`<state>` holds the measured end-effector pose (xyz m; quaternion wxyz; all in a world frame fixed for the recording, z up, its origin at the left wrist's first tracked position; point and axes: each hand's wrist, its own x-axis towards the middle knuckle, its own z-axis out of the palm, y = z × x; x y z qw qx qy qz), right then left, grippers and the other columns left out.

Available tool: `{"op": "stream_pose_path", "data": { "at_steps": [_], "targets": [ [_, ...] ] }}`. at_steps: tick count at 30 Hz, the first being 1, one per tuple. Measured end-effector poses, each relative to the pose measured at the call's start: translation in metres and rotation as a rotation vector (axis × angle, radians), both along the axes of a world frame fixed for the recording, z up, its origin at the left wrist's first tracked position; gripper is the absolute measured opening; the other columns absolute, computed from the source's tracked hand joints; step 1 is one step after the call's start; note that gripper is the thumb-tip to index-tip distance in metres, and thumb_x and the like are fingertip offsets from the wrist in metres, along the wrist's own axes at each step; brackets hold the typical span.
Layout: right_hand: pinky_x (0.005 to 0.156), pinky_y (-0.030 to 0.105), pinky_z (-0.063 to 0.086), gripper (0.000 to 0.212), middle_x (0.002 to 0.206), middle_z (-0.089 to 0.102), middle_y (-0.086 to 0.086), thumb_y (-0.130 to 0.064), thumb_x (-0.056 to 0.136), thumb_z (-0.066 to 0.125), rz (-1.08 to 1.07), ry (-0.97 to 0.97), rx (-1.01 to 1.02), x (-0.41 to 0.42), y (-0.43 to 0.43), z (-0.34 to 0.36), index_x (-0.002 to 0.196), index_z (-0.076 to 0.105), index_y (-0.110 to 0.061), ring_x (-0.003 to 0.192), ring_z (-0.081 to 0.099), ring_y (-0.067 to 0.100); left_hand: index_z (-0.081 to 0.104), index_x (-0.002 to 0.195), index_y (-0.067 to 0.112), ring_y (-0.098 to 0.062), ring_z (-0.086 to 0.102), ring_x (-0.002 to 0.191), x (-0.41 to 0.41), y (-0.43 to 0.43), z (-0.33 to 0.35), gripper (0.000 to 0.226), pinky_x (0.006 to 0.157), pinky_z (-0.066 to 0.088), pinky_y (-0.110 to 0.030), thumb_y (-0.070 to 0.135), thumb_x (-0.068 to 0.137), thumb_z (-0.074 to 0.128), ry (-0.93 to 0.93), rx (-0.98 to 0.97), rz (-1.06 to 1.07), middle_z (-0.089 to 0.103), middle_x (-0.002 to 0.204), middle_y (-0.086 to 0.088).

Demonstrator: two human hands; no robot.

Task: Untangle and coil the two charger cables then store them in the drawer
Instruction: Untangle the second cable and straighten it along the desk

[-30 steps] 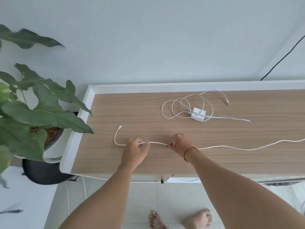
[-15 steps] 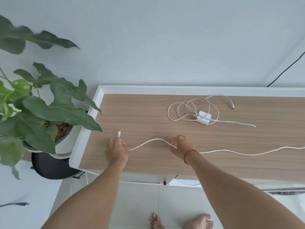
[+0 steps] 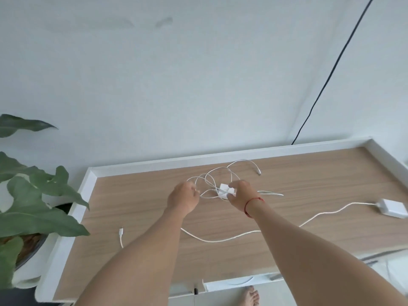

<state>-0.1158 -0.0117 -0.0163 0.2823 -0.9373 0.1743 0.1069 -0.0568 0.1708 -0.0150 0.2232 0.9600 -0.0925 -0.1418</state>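
Note:
Two white charger cables lie on the wooden desk top [image 3: 309, 180]. The tangled cable [image 3: 212, 175] lies in loose loops at the back middle, with its small white plug block [image 3: 225, 189] among them. My right hand [image 3: 241, 194], with a red thread on the wrist, closes its fingers around that block. My left hand [image 3: 183, 196] pinches a strand of the same loops just to the left. The long cable [image 3: 231, 238] lies stretched along the front, from its connector [image 3: 121, 231] at the left to a white adapter [image 3: 391, 207] at the far right. My forearms hide part of it.
A leafy potted plant [image 3: 33, 195] stands off the desk's left edge. A raised white rim [image 3: 198, 159] borders the desk at the back and sides. A black wire [image 3: 331, 71] runs down the wall. A white drawer front [image 3: 231, 283] shows below the front edge, a bare foot beneath it.
Both hands let go of the long cable at the front and reached back to the tangled cable. The view tilted up and right, bringing the adapter into sight.

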Motion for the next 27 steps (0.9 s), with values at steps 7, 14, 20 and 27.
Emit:
{"op": "stream_pose_path", "data": {
  "at_steps": [7,14,20,27],
  "targets": [
    [0.093,0.035,0.049,0.053,0.126,0.057,0.007,-0.002,0.08,0.062,0.052,0.271,-0.146,0.032,-0.057,-0.037,0.13,0.049,-0.015,0.116,0.055,0.027,0.045,0.141,0.017,-0.022,0.038,0.136,0.026,-0.077,-0.017,0.073,0.108,0.035,-0.031,0.02,0.076,0.078,0.182,0.116,-0.277,0.036,0.151,-0.004],
    [0.082,0.031,0.052,0.026,0.108,0.069,0.008,-0.013,0.087,0.06,0.085,0.345,-0.117,0.07,-0.106,-0.062,0.112,0.067,-0.012,0.1,0.066,0.029,0.06,0.125,0.025,-0.022,0.039,0.13,0.046,-0.119,-0.062,0.064,0.101,0.028,-0.032,0.04,0.068,0.082,0.102,0.278,-0.338,0.053,0.128,-0.001],
    [0.104,0.033,0.03,0.04,0.126,0.051,0.003,-0.001,0.082,0.053,0.019,-0.028,-0.43,0.101,-0.119,-0.055,0.116,0.06,-0.022,0.117,0.047,0.025,0.058,0.074,0.021,-0.025,0.064,0.086,0.062,-0.128,-0.067,0.051,0.064,0.041,-0.03,0.07,0.063,0.065,0.249,0.066,-0.027,0.062,0.08,0.005],
    [0.075,0.034,0.049,0.014,0.086,0.063,0.007,-0.022,0.085,0.054,-0.149,-0.01,-0.076,0.121,-0.1,-0.033,0.076,0.058,-0.012,0.083,0.06,0.027,0.063,0.073,0.02,-0.019,0.051,0.07,0.073,-0.121,-0.055,0.048,0.068,0.037,-0.03,0.067,0.074,0.058,0.445,-0.329,0.11,0.053,0.066,0.007]
  ]
}}
